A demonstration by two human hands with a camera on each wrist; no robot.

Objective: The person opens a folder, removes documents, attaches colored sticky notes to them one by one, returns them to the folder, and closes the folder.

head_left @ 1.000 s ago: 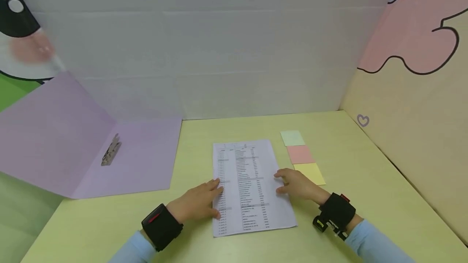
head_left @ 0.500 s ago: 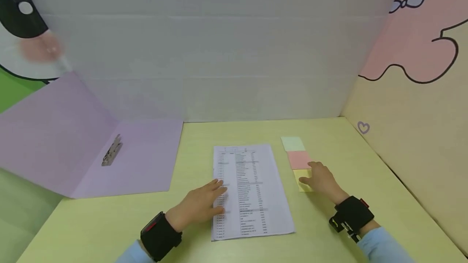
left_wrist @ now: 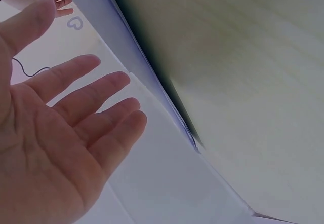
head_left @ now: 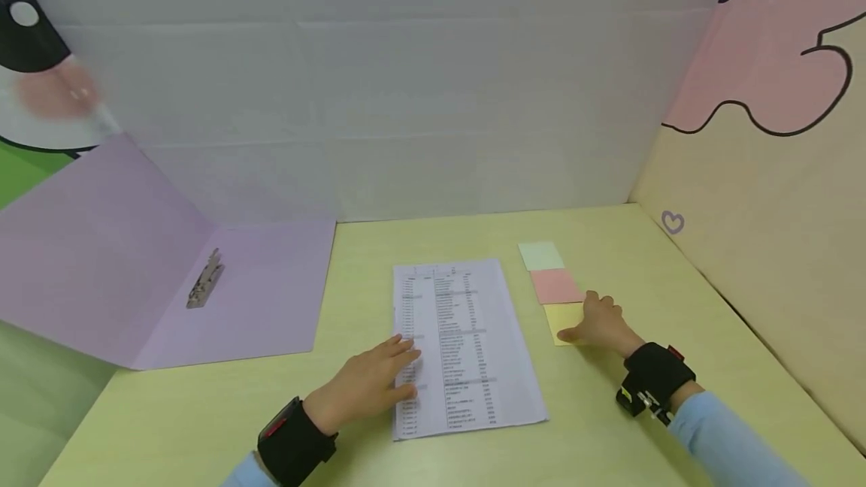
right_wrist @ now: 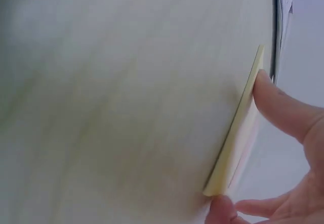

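My left hand [head_left: 361, 385] lies with its fingers spread over the left edge of a stack of printed sheets [head_left: 467, 329]. In the left wrist view its fingers [left_wrist: 91, 95] are mostly straight, with nothing held. Farther right, my right hand [head_left: 601, 324] grips a yellow sticky note pad [head_left: 560, 318] on the table, hiding the pad's right part. The right wrist view has the thumb on the pad [right_wrist: 235, 133] near one end and a fingertip at the other. Beyond it, a pink sticky note pad [head_left: 556, 286] and a pale green one [head_left: 540, 255] continue the row.
A purple folder [head_left: 271, 307] stands opened at the left of the table [head_left: 325, 457], with a metal clip [head_left: 205, 280] inside near its spine. A grey-white wall panel [head_left: 433, 96] closes off the back. A cartoon-printed side wall [head_left: 764, 194] rises at the right.
My right hand has left the right edge of the sheets, moved right to the yellow sticky note pad and curled its fingers there. The left hand has stayed at the sheets' left edge.
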